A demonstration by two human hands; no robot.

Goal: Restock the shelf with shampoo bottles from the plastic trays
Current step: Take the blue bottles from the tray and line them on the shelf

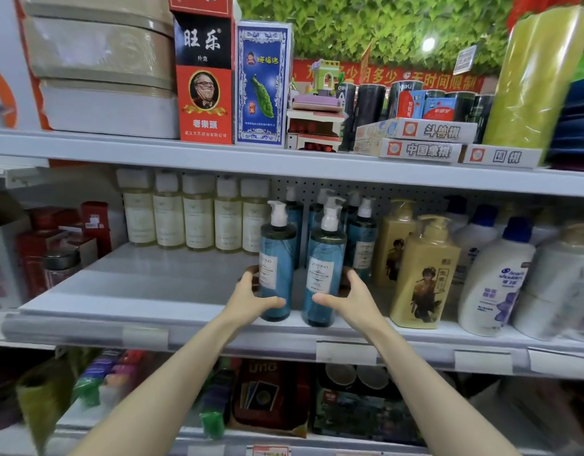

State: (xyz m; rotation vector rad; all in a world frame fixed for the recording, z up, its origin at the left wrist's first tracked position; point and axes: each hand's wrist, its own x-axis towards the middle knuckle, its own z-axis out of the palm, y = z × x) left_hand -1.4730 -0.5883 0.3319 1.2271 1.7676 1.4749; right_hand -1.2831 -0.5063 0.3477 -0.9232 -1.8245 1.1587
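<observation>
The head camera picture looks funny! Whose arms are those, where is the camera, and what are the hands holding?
Those arms belong to a person, not a machine. The camera sits on the person's head, so you see what they see, looking forward and down at a shop shelf. The left hand grips the left blue bottle, and the right hand grips the right blue bottle. Both bottles are upright near the shelf's front edge. More blue bottles stand behind them. To the right are yellow bottles and white bottles. At the back left is a row of pale bottles. No trays show here.
</observation>
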